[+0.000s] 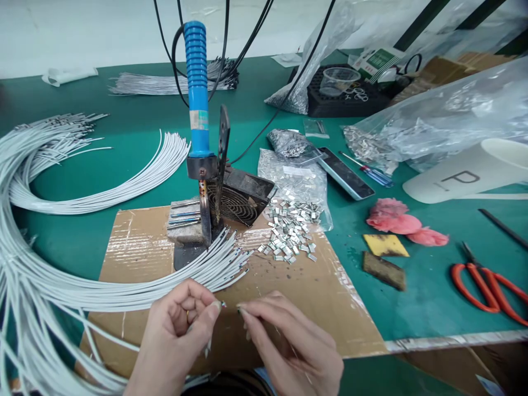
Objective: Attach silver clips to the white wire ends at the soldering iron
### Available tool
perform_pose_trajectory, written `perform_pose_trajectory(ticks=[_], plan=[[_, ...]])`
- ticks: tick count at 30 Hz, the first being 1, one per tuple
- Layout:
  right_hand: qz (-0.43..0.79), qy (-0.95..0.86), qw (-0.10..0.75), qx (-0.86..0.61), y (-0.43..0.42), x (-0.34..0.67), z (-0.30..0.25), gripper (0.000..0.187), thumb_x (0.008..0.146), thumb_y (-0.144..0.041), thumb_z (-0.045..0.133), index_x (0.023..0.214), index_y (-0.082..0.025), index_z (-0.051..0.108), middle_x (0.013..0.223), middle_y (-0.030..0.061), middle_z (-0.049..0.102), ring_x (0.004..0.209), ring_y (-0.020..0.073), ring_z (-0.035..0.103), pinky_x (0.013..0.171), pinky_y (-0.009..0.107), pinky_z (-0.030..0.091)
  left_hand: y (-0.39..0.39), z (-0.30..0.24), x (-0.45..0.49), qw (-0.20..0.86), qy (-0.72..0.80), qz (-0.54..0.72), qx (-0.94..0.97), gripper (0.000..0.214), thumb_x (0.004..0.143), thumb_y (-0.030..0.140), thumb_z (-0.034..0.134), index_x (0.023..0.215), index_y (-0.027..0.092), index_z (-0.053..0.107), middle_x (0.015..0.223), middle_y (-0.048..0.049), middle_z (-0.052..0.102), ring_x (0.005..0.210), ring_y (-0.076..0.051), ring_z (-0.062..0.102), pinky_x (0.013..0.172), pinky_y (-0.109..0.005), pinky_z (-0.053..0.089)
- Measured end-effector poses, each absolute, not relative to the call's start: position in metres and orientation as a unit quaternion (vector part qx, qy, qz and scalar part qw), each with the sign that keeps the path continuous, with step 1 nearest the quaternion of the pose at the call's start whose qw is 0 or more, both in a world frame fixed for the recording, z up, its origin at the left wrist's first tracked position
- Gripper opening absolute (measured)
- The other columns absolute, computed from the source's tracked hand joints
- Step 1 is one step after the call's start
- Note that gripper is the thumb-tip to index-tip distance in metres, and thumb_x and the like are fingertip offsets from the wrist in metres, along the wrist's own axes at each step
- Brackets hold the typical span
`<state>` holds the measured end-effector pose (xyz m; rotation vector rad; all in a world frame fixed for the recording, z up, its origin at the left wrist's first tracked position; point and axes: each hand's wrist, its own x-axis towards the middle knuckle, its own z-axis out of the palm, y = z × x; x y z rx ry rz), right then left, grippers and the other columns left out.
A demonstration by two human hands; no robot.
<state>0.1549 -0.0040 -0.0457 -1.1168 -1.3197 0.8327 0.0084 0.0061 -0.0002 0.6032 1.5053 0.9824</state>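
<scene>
My left hand (177, 330) is closed in a pinch on the end of a white cable (208, 347); small coloured strands poke out past the thumb. Just right of it, my right hand (289, 341) is also pinched, with a tiny dark bit at its fingertips that is too small to name. A thin strand crosses that palm. The fingertips of both hands are slightly apart above a cardboard sheet (346, 322). Behind them lie the ends of a thick bundle of white cables (136, 294). A pile of small metal connectors (291, 231) rests further back.
A blue-handled soldering iron (198, 93) stands upright in a holder behind the cable ends. To the right are red-handled scissors (487, 286), a pink cloth (398, 220), sponges (385, 245), a phone (346, 173), a screwdriver (367, 169) and plastic bags (454, 121).
</scene>
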Motion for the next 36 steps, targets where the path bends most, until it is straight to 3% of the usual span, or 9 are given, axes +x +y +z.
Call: perform_pose_trajectory(ticks=[9, 15, 36], plan=[[0.473, -0.432, 0.544, -0.542, -0.001, 0.155, -0.036, 0.013, 0.084, -0.015, 0.076, 0.079, -0.026, 0.08, 0.064, -0.0028, 0.065, 0.051, 0.0094, 0.058, 0.047, 0.018, 0.044, 0.002, -0.003, 0.009, 0.587, 0.628, 0.439, 0.262, 0.023, 0.063, 0.022, 0.089, 0.063, 0.015, 0.068, 0.048, 0.0077, 0.052, 0.045, -0.004, 0.039, 0.046, -0.012, 0.031], [0.542, -0.357, 0.55, -0.526, 0.002, 0.148, -0.031, 0.01, 0.081, -0.017, 0.078, 0.074, -0.025, 0.08, 0.069, -0.0023, 0.066, 0.05, 0.0072, 0.054, 0.047, 0.018, 0.043, 0.0, -0.005, 0.01, 0.564, 0.617, 0.467, 0.287, 0.015, 0.062, 0.012, 0.085, 0.061, 0.017, 0.07, 0.071, 0.0005, 0.072, 0.053, -0.006, 0.057, 0.052, -0.012, 0.042], [0.54, -0.435, 0.499, -0.52, 0.007, 0.152, -0.03, 0.012, 0.083, -0.018, 0.077, 0.073, -0.023, 0.081, 0.07, 0.0012, 0.068, 0.051, 0.0103, 0.05, 0.043, 0.02, 0.039, 0.005, 0.0, 0.012, 0.541, 0.641, 0.447, 0.313, 0.017, 0.06, 0.011, 0.082, 0.057, 0.015, 0.066, 0.07, -0.0006, 0.069, 0.048, -0.005, 0.05, 0.046, -0.013, 0.036]])
